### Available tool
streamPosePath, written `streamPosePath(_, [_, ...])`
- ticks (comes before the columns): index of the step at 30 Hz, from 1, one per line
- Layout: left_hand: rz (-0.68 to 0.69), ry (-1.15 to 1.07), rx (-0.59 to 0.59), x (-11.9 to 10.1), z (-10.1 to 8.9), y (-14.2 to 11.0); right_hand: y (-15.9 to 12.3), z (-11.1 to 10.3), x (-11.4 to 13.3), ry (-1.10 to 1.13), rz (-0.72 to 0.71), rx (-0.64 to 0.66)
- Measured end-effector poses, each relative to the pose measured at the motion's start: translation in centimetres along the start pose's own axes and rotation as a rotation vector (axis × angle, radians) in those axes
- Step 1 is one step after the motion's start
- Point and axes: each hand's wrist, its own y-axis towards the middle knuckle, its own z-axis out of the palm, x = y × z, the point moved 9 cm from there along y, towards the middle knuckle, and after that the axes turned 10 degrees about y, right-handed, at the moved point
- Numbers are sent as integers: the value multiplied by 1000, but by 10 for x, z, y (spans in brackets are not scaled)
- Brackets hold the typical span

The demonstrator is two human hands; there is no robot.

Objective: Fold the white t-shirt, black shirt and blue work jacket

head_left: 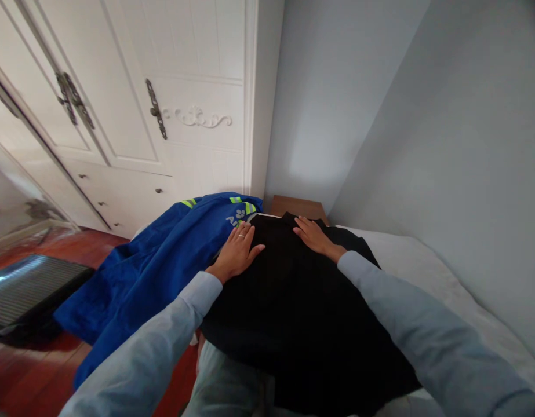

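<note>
A black garment [293, 307] lies spread flat over the bed's near end. My left hand [236, 250] rests palm down on its upper left part, fingers stretched out, a ring on one finger. My right hand [313, 236] lies flat on the garment's upper right part, fingers extended toward its far edge. Both arms wear light grey-blue sleeves. A blue work jacket [163, 260] with yellow-green reflective stripes and a white logo lies just left of the black garment, draping off the bed's side.
The bed's white sheet [424, 272] runs along the grey wall on the right. A white wardrobe [141, 87] with dark metal handles stands at the left. A brown wooden piece [297, 207] sits beyond the bed. A dark ribbed object [28, 286] lies on the red wooden floor.
</note>
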Motion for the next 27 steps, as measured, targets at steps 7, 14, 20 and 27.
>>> streamPosePath(7, [-141, -95, -139, -11, -53, -73, -129, -26, 69, 329, -115, 67])
streamPosePath(14, [-379, -363, -320, -43, -45, -181, -280, -50, 47, 622, 214, -292])
streamPosePath(20, [-360, -362, -458, -86, -24, -239, -405, 7, -2, 869, 695, -943])
streamPosePath(27, [161, -456, 110, -192, 58, -255, -387, 196, 49, 874, 556, -178])
